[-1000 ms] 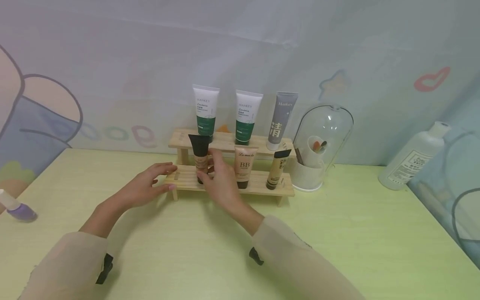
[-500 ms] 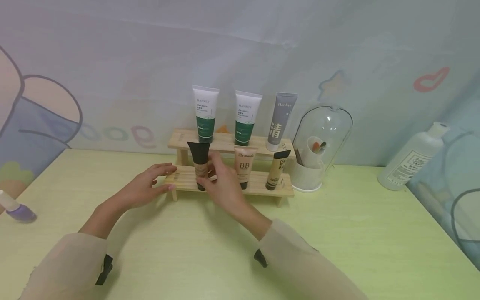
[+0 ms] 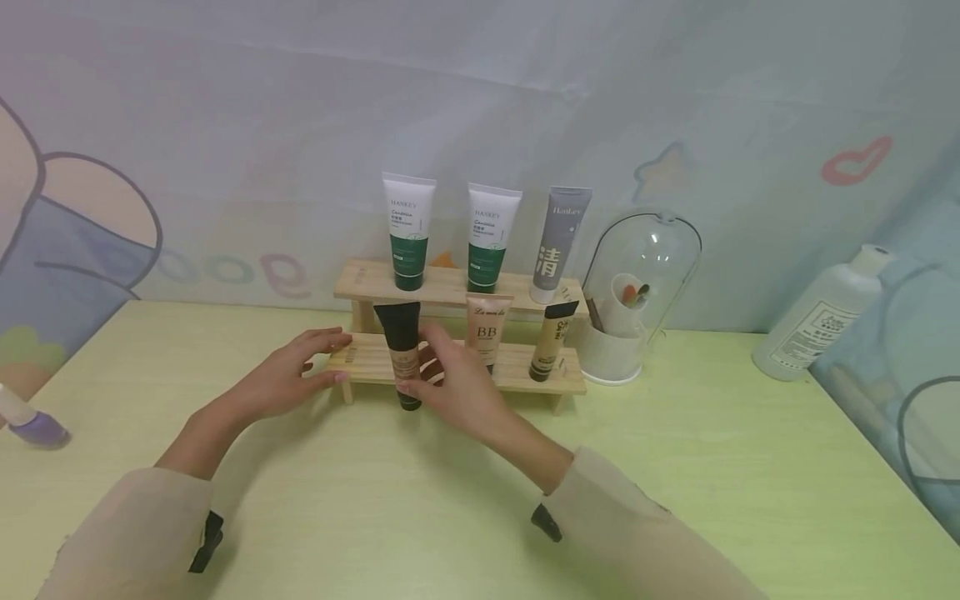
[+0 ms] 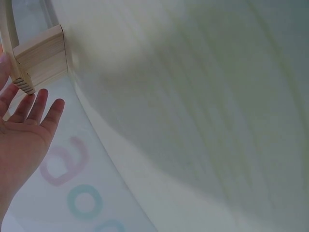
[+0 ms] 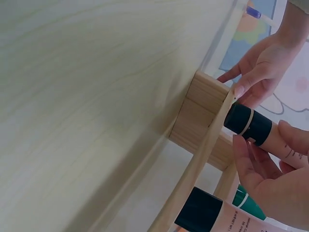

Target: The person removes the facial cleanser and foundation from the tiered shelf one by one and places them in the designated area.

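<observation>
My right hand (image 3: 465, 387) pinches a small foundation tube (image 3: 406, 363) with a black crimped end and black cap. The tube stands nearly upright, cap down, its lower end overlapping the front edge of the lower shelf of a wooden two-tier rack (image 3: 367, 372); whether it touches the shelf I cannot tell. In the right wrist view the tube's dark cap (image 5: 248, 124) lies close to the shelf edge. My left hand (image 3: 281, 379) touches the lower shelf's left end, fingers fairly straight. A pink BB cream tube (image 3: 487, 327), partly hidden by my right hand, and a gold tube (image 3: 551, 346) stand on that shelf.
On the upper tier stand two white-and-green tubes (image 3: 408, 229) and a grey tube (image 3: 561, 242). Right of the rack is a clear dome (image 3: 671, 258) over a white brush holder (image 3: 611, 350). A white bottle (image 3: 817, 321) leans far right; purple nail polish (image 3: 39, 427) lies far left.
My right hand has drawn the foundation tube down and toward me, from over the lower shelf to its front edge. The left hand stays at the rack's left end.
</observation>
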Available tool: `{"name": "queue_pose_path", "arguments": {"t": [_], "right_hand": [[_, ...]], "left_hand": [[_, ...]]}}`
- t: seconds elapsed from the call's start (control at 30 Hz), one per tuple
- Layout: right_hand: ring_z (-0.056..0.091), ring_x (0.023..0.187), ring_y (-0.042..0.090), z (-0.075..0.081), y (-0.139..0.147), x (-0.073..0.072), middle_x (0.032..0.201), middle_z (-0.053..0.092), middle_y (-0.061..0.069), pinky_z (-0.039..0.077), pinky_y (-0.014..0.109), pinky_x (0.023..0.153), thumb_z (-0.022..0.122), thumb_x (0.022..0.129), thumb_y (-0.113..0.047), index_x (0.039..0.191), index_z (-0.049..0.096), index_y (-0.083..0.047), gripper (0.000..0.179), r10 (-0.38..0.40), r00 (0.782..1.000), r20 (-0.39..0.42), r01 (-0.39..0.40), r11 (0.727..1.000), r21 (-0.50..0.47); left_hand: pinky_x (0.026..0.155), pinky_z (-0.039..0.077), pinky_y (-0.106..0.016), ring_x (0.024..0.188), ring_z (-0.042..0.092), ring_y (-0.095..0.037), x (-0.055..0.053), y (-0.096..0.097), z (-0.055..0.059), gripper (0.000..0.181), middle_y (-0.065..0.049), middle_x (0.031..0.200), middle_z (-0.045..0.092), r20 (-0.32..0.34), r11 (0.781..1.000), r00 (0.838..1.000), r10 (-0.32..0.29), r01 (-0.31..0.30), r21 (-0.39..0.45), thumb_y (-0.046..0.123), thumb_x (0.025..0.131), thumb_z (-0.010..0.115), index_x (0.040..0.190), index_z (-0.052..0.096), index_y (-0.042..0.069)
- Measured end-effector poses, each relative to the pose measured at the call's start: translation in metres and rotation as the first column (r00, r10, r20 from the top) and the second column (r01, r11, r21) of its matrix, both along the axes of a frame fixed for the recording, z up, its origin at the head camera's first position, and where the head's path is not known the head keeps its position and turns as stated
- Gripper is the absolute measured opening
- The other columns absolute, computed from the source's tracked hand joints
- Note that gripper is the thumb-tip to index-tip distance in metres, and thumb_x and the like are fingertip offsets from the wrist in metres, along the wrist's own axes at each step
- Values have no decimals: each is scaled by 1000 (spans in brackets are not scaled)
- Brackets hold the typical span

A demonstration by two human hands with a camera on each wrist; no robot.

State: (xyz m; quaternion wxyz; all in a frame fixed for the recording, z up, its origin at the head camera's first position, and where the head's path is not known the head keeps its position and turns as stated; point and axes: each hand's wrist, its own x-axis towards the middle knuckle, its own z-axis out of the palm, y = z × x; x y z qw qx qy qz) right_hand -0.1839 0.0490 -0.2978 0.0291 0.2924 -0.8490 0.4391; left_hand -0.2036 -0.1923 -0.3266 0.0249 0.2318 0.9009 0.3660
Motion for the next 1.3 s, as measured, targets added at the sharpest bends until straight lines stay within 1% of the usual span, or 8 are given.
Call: {"name": "queue_pose_path", "arguments": {"t": [0.23, 0.4, 0.57, 0.73, 0.83, 1.03, 1.17, 1.3], "right_hand": [[62, 80, 17, 3, 12, 9, 98, 61, 9, 51, 19, 66, 70, 79, -2, 118, 47, -3, 45, 61, 997, 47, -63, 997, 39], [61, 84, 16, 3, 24, 14, 103, 60, 7, 50, 21, 68, 71, 79, -5, 118, 47, -6, 46, 87, 990, 109, -98, 990, 99], [59, 85, 14, 0, 40, 18, 102, 61, 5, 50, 22, 68, 70, 80, -6, 116, 47, -8, 43, 113, 982, 151, -138, 976, 166], [60, 83, 14, -4, 58, 18, 98, 63, 5, 51, 22, 67, 70, 80, -4, 116, 49, -7, 41, 177, 966, 186, -208, 965, 161], [60, 83, 13, -5, 70, 18, 97, 63, 4, 51, 23, 67, 70, 80, -6, 117, 49, -7, 43, 202, 960, 195, -236, 957, 169], [61, 84, 12, -3, 97, 15, 97, 62, 1, 51, 27, 70, 70, 80, -9, 118, 48, -10, 43, 205, 952, 229, -250, 950, 189], [61, 84, 14, -3, 115, 13, 98, 63, 3, 52, 31, 73, 71, 80, -8, 118, 48, -8, 44, 205, 944, 257, -254, 952, 171], [61, 86, 17, -5, 137, 10, 100, 62, 7, 52, 36, 75, 70, 80, -7, 117, 48, -5, 44, 198, 939, 280, -242, 961, 135]], "left_hand": [[96, 30, -61, 122, 34, -43, 0, 0, -1, 55, -26, 141, 26, 5, 1000, 1000, -2, 2, 4, 19, 91, 58, 135, 36, -6], [96, 30, -61, 123, 34, -43, 0, -1, -2, 56, -26, 141, 25, -1, 1000, 1000, -5, 5, -6, 21, 92, 57, 136, 36, -6], [96, 30, -60, 123, 34, -42, 0, -1, -3, 55, -26, 141, 26, -3, 1000, 1000, -9, 9, -2, 21, 92, 56, 136, 36, -6], [97, 30, -59, 122, 35, -42, 0, -1, -3, 54, -25, 140, 27, -10, 1000, 1000, -7, 7, 8, 20, 92, 57, 135, 37, -5], [97, 30, -59, 122, 34, -42, 0, -1, -3, 54, -25, 140, 28, -9, 1000, 1000, -5, 5, 13, 20, 92, 57, 135, 37, -5], [97, 30, -59, 122, 34, -42, 0, -1, -2, 54, -25, 140, 28, -6, 1000, 1000, -5, 5, 18, 20, 91, 57, 135, 36, -5], [97, 30, -59, 122, 33, -42, 0, -1, -2, 54, -25, 140, 28, -3, 1000, 1000, -6, 6, 20, 20, 92, 57, 135, 36, -5], [96, 30, -59, 122, 33, -43, 1, -1, -2, 54, -25, 140, 28, -1, 1000, 1000, -11, 11, 21, 20, 92, 56, 135, 36, -5]]}}
